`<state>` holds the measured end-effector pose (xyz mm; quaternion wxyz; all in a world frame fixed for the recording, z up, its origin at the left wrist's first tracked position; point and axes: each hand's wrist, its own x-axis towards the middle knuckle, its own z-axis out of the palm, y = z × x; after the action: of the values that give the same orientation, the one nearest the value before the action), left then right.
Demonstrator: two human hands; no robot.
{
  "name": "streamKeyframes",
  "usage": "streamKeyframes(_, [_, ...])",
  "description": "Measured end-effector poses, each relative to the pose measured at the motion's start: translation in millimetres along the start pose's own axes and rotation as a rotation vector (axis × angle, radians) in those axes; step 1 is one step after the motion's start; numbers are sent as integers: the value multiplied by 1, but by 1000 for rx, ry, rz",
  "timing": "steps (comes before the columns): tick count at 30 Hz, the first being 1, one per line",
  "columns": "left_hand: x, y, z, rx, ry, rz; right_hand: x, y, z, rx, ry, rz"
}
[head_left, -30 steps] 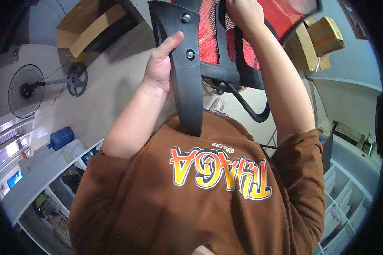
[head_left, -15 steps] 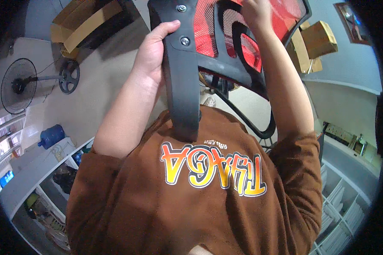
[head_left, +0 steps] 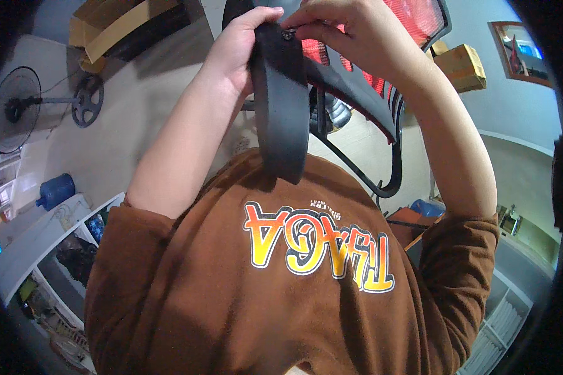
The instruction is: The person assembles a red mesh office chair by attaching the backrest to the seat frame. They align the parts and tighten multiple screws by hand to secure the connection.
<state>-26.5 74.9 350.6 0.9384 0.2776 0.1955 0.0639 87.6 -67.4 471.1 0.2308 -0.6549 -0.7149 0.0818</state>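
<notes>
A black plastic armrest (head_left: pixel 281 112) of an office chair stands on end in front of my chest, its curved end almost against my brown shirt. My left hand (head_left: pixel 231 56) is wrapped round its far part, thumb over the top. My right hand (head_left: pixel 356 28) is closed in a pinch, its fingertips at a metal bolt (head_left: pixel 288 35) in the armrest. Beyond lies the chair's back of red mesh (head_left: pixel 422 22) with a black plastic frame (head_left: pixel 350 94). My hands hide part of where armrest and backrest meet.
A bent black tube leg (head_left: pixel 391 184) reaches toward my right side. On the left are a standing fan (head_left: pixel 15 109), a blue water jug (head_left: pixel 57 190) and an open cardboard box (head_left: pixel 128 37). Another carton (head_left: pixel 461 67) sits at the right, and white shelves flank me.
My right hand has come from the red mesh to the bolt on the armrest. The armrest has tilted and shifted slightly right, with my left hand still round it.
</notes>
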Motion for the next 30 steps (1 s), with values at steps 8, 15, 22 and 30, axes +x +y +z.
streamKeyframes(8, [11,-6,3,-16,50,27,8,16,-5,-92,-107,-85])
streamKeyframes(15, [4,13,35,66,88,-155,21,14,-15,-258,-126,-265])
streamKeyframes(22, [29,18,8,-8,-78,-137,35,24,-19,-224,-170,-333])
streamKeyframes(30, [30,15,8,-75,-81,-67,36,25,-18,-210,-154,-301])
